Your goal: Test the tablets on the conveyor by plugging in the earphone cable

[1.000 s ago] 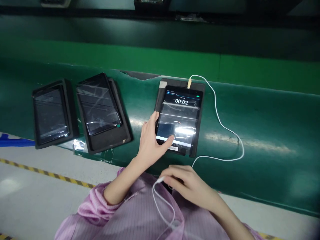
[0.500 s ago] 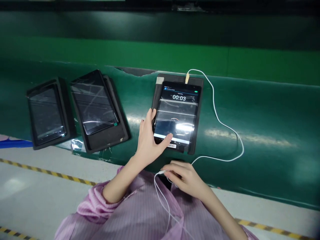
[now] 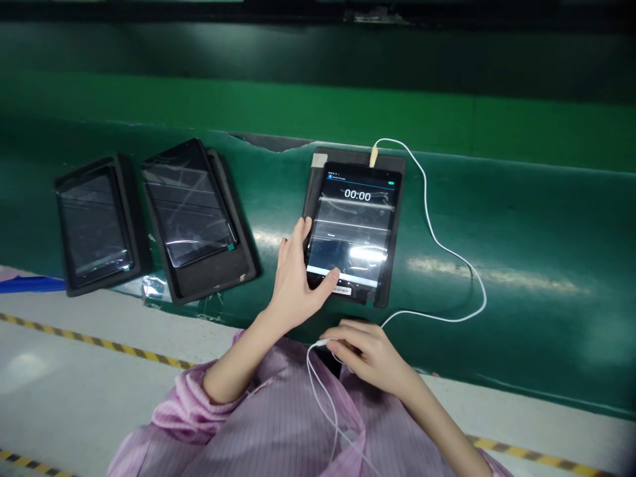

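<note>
Change: timer on the lit tablet (image 3: pixel 352 232) now reads 00:00, where it read 00:03 half a second ago; both hands have kept their places.
Left hand: left hand (image 3: pixel 294 283) lies open on the tablet's lower left corner, fingers along the left edge, thumb on the bottom of the screen.
Right hand: right hand (image 3: pixel 365 351) sits at 6 o'clock from the tablet, near the worktop edge, fingers curled narrow around a white cable (image 3: pixel 431 228).
Lit tablet: lies flat in a black foam tray (image 3: pixel 396 265) on the green worktop (image 3: pixel 521 252).
Cable: plugged into the tablet's top edge at 12 o'clock, loops out toward 3 o'clock across the worktop and comes back to the right hand, then trails over the pink sleeve (image 3: pixel 258 424).
Neighbours: two dark tablets at 9 o'clock, each in its own black tray; the nearer one (image 3: pixel 189 209) lies tilted, the farther one (image 3: pixel 94 225) beside it, both well apart from the hands.
Floor: grey floor (image 3: pixel 74 391) with a yellow-black striped line (image 3: pixel 89 341).
</note>
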### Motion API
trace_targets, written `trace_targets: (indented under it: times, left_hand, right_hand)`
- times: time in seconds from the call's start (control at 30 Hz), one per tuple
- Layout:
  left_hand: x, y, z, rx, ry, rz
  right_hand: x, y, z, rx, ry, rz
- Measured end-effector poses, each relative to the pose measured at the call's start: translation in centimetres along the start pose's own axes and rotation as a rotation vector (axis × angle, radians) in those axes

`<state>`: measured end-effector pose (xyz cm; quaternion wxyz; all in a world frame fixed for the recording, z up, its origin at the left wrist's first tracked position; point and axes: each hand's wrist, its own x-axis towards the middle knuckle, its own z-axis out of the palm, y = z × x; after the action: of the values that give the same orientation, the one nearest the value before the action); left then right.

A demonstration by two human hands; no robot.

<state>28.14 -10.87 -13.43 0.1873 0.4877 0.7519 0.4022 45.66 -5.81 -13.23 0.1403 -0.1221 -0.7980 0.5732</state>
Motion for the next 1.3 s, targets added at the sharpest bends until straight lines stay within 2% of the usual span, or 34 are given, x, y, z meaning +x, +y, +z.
trace_targets:
  times: [0.3, 0.4, 0.5, 0.6, 0.7, 0.8, 0.9, 1.0, 1.1, 1.3]
  left_hand:
    - [0.0, -0.1, 0.1, 0.043, 0.022, 0.009]
    - [-0.1, -0.2, 0.0, 0.055, -0.005, 0.017]
    - [0.0, -0.3, -0.6, 0.081, -0.092, 0.005]
    - [0.1, -0.4, -1.4, 0.097, -0.212, -0.011]
    - [0.2, -0.6, -1.7, 0.098, -0.251, -0.013]
    - [0.1, -0.9, -1.5, 0.111, -0.225, -0.012]
    - [-0.1, -1.3, -0.9, 0.114, -0.175, -0.012]
    - [-0.3, -1.5, -0.4, 0.101, -0.128, -0.018]
    - [-0.3, -1.5, -0.2, 0.081, -0.135, -0.059]
    - [-0.6, -1.3, -0.4, 0.027, -0.22, -0.24]
  right_hand:
    - [-0.3, 0.2, 0.3, -0.01, -0.01, 0.018]
    - [-0.2, -0.2, 0.1, -0.013, -0.047, 0.009]
    - [0.0, -1.1, -2.0, 0.062, -0.085, 0.008]
    - [1.0, -1.7, -6.3, 0.131, 0.012, -0.002]
    - [4.2, -0.9, -11.4, 0.04, 0.27, 0.066]
    - [9.6, 1.5, -15.3, -0.231, 0.477, 0.176]
    - [15.1, 3.6, -17.1, -0.462, 0.429, 0.312]
    - [18.6, 4.3, -17.2, -0.519, 0.322, 0.346]
    - [20.0, 4.6, -16.8, -0.503, 0.248, 0.349]
    - [20.8, 5.6, -17.4, -0.391, 0.221, 0.425]
